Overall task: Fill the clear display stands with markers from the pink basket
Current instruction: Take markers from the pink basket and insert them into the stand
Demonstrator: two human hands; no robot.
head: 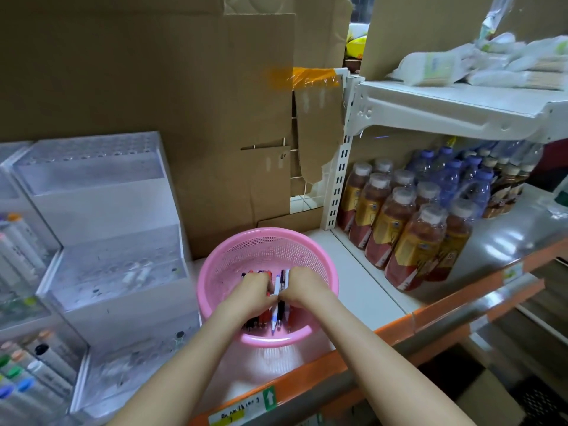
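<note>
Cardboard (153, 87) backs a white shelf (356, 272) where the basket (203, 281) sits. Both hands are inside the basket: the left hand (252, 292) and right hand (299, 287) curl round a bunch of markers (277, 315) lying in it. Left of the basket is a tiered clear stand (101, 210). To its right stand bottles (399, 229) with yellow-red labels, brand unreadable. Below it, a handwritten tag (235, 412) is too blurred to read.

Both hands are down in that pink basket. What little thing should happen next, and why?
Probably lift the bunch out and carry it left. The left hand and right hand both grip markers inside the pink basket, and the clear stand beside it looks mostly unfilled.
</note>
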